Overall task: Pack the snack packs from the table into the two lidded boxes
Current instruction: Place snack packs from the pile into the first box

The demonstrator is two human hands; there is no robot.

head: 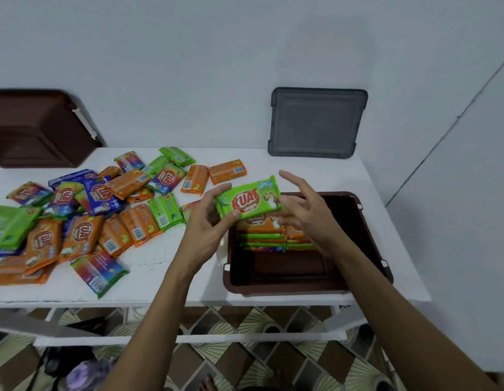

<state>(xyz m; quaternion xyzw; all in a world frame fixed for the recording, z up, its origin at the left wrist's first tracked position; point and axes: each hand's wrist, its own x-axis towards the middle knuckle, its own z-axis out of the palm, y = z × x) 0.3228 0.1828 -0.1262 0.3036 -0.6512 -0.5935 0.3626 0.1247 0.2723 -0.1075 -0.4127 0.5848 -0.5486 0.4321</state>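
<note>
An open brown box (284, 289) sits at the lower right of centre on the white table (166, 277). Its far half holds stacked packs (262, 238), orange and green, lying flat in layers, while its near half shows bare floor. A grey lid (315, 122) leans on the wall at upper right. At upper left a dark brown container (34, 128) with a white latch is cut off by the frame edge; box or lid, I cannot tell.

The stack's count is hidden by the hands. The left hand (208, 221) pinches the left end of a green KUAT snack pack (249, 201) between thumb and fingers, just above the box's far left corner. The right hand (310, 213) has spread fingers at the pack's right end; contact is unclear.

The pack is bright green with red lettering, face up. Loose packs (81, 210) in orange, green, blue and rainbow lie scattered across the left of the table
</note>
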